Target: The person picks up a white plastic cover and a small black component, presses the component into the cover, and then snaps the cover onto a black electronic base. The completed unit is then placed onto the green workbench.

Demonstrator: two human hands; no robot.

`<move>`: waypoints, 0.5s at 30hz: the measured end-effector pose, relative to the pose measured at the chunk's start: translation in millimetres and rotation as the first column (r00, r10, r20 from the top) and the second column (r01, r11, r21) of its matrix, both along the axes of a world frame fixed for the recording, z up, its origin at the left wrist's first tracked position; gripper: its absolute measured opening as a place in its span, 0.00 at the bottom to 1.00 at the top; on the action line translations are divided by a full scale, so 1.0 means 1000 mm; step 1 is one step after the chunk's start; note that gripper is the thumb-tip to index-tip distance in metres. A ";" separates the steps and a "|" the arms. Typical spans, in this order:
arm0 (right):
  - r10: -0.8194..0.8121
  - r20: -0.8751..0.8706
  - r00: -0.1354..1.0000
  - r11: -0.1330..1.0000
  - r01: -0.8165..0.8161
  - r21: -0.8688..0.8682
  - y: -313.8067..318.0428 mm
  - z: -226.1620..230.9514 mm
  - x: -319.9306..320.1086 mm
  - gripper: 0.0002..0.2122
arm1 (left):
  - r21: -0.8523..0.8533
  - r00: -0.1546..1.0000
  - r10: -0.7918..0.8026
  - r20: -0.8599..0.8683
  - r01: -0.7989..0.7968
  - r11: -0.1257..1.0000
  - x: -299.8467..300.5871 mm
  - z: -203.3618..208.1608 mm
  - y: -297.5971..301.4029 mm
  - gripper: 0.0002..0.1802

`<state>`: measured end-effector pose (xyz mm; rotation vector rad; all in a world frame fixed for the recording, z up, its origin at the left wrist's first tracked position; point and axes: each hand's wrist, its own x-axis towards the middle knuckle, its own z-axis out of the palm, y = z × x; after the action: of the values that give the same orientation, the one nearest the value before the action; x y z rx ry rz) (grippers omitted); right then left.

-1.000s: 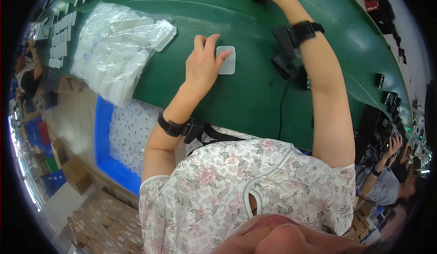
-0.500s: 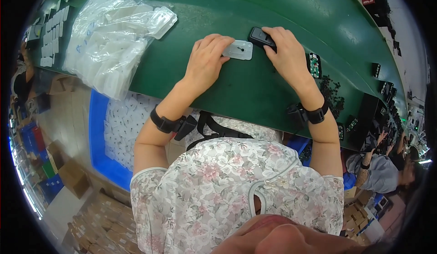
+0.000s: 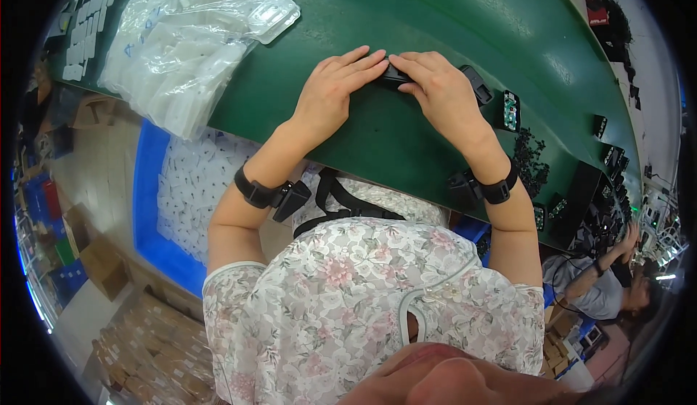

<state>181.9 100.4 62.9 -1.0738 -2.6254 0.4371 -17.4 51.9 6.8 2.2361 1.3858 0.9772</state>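
My left hand (image 3: 330, 92) and my right hand (image 3: 441, 89) meet over the green workbench, fingers pressed on a small black plastic case (image 3: 394, 74) between them. Only a dark strip of this case shows; my fingers cover the rest. Just beyond the back of my right hand lies another black case (image 3: 477, 84). To its right sits an open black housing with a green circuit board (image 3: 511, 110). The pale plastic plate that was in my left hand is not visible.
A clear bag of translucent plastic trays (image 3: 174, 49) lies at the left, white pieces (image 3: 86, 31) beyond it. Small black parts (image 3: 531, 159) are heaped at the right near a black box (image 3: 575, 205). Below the bench edge stands a blue bin (image 3: 149, 209). A co-worker (image 3: 584, 285) is at the far right.
My left hand has moved from the pale plate to the black case, and my right hand has shifted left toward it. The plate has gone from sight; another black case now shows beside my right hand.
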 end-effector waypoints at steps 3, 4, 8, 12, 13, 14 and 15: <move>-0.002 0.017 1.000 0.999 0.002 0.033 -0.005 -0.002 -0.004 0.19 | 0.024 0.998 0.011 -0.058 -0.009 1.000 0.002 0.002 -0.003 0.27; -0.032 0.029 0.999 0.995 0.029 0.090 -0.009 -0.005 -0.006 0.19 | 0.051 0.996 0.021 -0.083 -0.017 0.999 0.003 0.002 -0.004 0.26; -0.085 -0.045 0.995 0.989 0.090 0.113 -0.012 -0.009 -0.006 0.19 | 0.090 0.990 0.035 -0.138 -0.023 0.996 0.009 0.002 -0.004 0.25; 0.046 -0.099 0.994 0.990 -0.058 -0.126 0.029 -0.006 0.007 0.17 | 0.190 0.993 0.109 -0.042 -0.099 0.977 0.021 -0.004 0.010 0.24; -0.023 -0.149 0.989 0.963 -0.018 -0.269 0.040 -0.008 0.008 0.17 | 0.188 0.991 0.123 0.049 -0.130 0.973 0.023 -0.004 0.015 0.22; -0.094 -0.189 0.977 0.914 0.010 -0.405 0.048 -0.008 0.009 0.17 | 0.206 0.992 0.117 0.047 -0.125 0.970 0.021 -0.004 0.022 0.22; -0.128 -0.262 0.957 0.905 0.004 -0.426 0.044 -0.010 0.009 0.18 | 0.058 0.981 0.150 0.122 -0.157 0.986 0.018 -0.003 0.027 0.19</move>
<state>191.3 144.8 52.9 -1.1169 -2.2823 1.0975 0.1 79.4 4.1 2.1051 1.5112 1.2034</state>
